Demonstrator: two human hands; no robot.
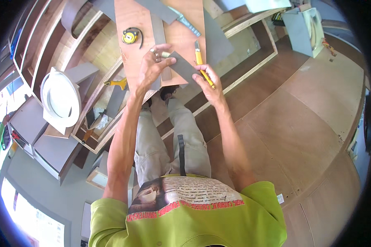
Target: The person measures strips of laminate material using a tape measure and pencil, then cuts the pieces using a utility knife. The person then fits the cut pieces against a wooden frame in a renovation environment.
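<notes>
In front of me, both hands hold a short grey rectangular strip (184,66) above a pinkish-brown board (136,18). My left hand (154,68) pinches its left end between thumb and fingers, with a small pale piece beside the fingers. Gripping the strip's right end, my right hand (210,85) also keeps a yellow utility knife (198,57) in its fingers, its blade end pointing away from me. Beneath my left hand a long grey-brown strip (158,31) lies along the board. A yellow and black tape measure (130,36) rests at the board's left.
A teal bar-shaped tool (185,22) lies at the board's far right, beside a grey sheet (163,10). Open wooden frames (235,80) flank the board. A yellow-handled tool (118,83) sits at the left, near a white oval ring (49,96). Brown panels (272,127) cover the right side.
</notes>
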